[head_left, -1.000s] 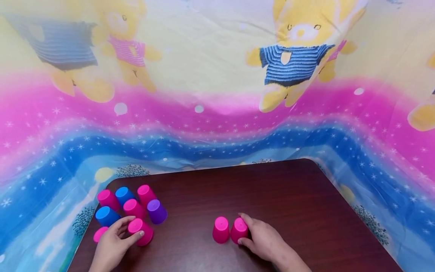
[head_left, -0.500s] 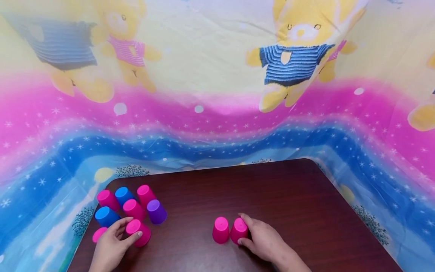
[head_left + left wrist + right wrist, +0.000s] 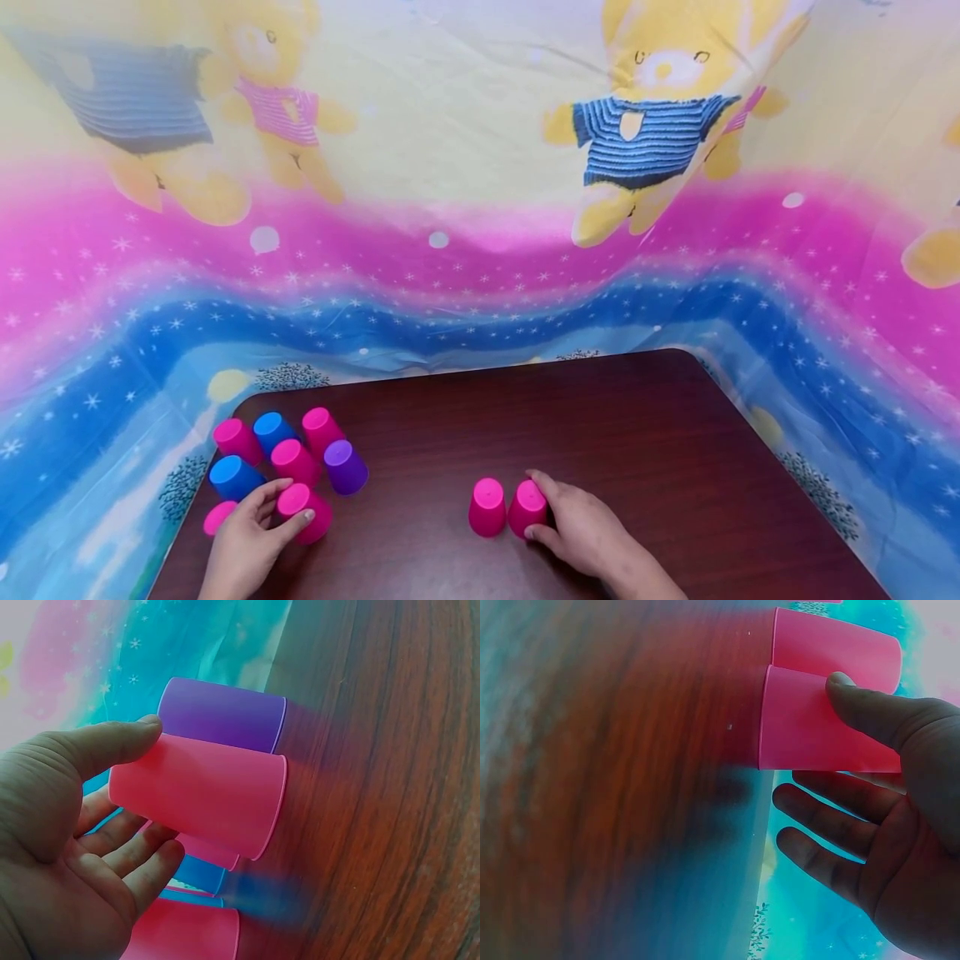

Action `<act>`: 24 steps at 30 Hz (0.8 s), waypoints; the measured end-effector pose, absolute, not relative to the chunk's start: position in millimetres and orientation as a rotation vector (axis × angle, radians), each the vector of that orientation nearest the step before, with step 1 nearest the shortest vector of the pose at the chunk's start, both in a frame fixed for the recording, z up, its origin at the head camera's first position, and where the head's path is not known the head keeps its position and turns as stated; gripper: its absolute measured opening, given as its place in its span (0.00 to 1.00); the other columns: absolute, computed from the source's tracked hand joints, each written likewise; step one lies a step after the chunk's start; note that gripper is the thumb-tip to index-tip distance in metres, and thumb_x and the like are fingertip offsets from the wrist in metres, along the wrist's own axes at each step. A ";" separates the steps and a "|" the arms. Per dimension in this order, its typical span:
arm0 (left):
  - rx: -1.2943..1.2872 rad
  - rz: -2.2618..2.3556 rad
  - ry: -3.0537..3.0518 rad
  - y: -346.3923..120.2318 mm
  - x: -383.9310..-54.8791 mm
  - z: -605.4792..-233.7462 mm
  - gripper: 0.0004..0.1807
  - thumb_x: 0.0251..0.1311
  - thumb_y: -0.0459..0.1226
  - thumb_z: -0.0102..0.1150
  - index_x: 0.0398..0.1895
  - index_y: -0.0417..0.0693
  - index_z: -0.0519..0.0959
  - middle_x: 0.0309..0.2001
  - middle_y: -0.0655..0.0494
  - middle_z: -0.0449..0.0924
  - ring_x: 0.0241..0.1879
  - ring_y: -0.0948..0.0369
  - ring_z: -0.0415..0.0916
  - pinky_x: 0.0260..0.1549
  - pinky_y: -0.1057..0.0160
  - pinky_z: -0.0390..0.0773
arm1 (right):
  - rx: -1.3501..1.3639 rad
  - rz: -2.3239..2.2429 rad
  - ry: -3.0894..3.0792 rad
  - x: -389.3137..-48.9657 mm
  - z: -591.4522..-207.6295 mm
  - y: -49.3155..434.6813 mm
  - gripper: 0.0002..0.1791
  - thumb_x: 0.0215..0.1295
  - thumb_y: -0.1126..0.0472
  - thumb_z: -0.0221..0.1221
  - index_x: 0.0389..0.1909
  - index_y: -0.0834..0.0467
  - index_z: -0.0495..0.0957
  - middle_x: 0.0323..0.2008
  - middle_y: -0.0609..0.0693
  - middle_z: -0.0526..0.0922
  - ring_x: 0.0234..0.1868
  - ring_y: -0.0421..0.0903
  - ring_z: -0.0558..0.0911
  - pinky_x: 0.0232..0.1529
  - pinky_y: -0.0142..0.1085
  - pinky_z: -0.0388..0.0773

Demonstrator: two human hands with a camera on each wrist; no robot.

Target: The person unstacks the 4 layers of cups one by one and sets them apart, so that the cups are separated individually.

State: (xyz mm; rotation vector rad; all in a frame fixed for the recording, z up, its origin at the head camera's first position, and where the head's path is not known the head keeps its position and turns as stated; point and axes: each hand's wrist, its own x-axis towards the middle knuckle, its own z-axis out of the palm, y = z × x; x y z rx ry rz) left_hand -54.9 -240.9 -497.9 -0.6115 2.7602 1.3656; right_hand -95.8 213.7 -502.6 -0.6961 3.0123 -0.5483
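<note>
At the front left, my left hand (image 3: 247, 537) grips an upside-down pink cup (image 3: 309, 518) between thumb and fingers. The left wrist view shows its thumb (image 3: 131, 742) on one side of the cup wall and the fingers on the other. My right hand (image 3: 588, 529), nearer the middle of the table, holds another inverted pink cup (image 3: 525, 515) from its right side. Its thumb (image 3: 862, 709) lies on the cup wall in the right wrist view, and the lower fingers spread below the cup. A third pink cup (image 3: 487, 510) stands close on its left.
Beyond my left hand several inverted cups stand grouped: a purple cup (image 3: 347, 471), blue cups (image 3: 237, 477) and pink cups (image 3: 295, 461). One pink cup (image 3: 219, 517) is partly hidden by that hand. The dark wood table (image 3: 600, 425) meets a printed bear curtain (image 3: 465, 275) behind.
The pink cup in my left hand has shifted slightly left, toward the grouped cups. My right hand and the two cups by it have stayed in place.
</note>
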 end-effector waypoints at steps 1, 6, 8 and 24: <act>-0.611 1.369 2.758 -240.6 -54.8 -497.8 0.50 0.45 0.61 0.70 0.66 0.43 0.64 0.59 0.35 0.73 0.57 0.39 0.73 0.48 0.47 0.79 | -0.696 -0.548 3.013 -95.6 -502.5 213.9 0.42 0.55 0.43 0.67 0.69 0.51 0.64 0.54 0.48 0.80 0.52 0.44 0.80 0.51 0.44 0.79; -0.611 1.374 2.741 -239.9 -55.0 -495.4 0.50 0.46 0.61 0.69 0.68 0.44 0.63 0.62 0.35 0.71 0.59 0.39 0.70 0.50 0.46 0.78 | -0.701 -0.544 3.011 -95.4 -502.7 214.3 0.42 0.55 0.43 0.67 0.69 0.51 0.64 0.54 0.48 0.80 0.52 0.44 0.80 0.51 0.44 0.79; -0.607 1.376 2.737 -239.9 -55.4 -493.2 0.51 0.46 0.62 0.69 0.68 0.45 0.62 0.63 0.36 0.69 0.61 0.39 0.69 0.52 0.45 0.76 | -0.703 -0.544 3.009 -95.6 -502.6 214.5 0.42 0.55 0.43 0.67 0.69 0.51 0.63 0.54 0.48 0.80 0.53 0.44 0.80 0.51 0.44 0.79; -0.515 1.454 2.919 -231.7 -59.8 -473.8 0.46 0.46 0.63 0.67 0.64 0.48 0.68 0.60 0.47 0.73 0.61 0.46 0.71 0.54 0.52 0.72 | -0.702 -0.542 3.014 -96.2 -502.4 214.7 0.42 0.55 0.43 0.67 0.69 0.50 0.63 0.53 0.47 0.80 0.52 0.43 0.80 0.50 0.44 0.79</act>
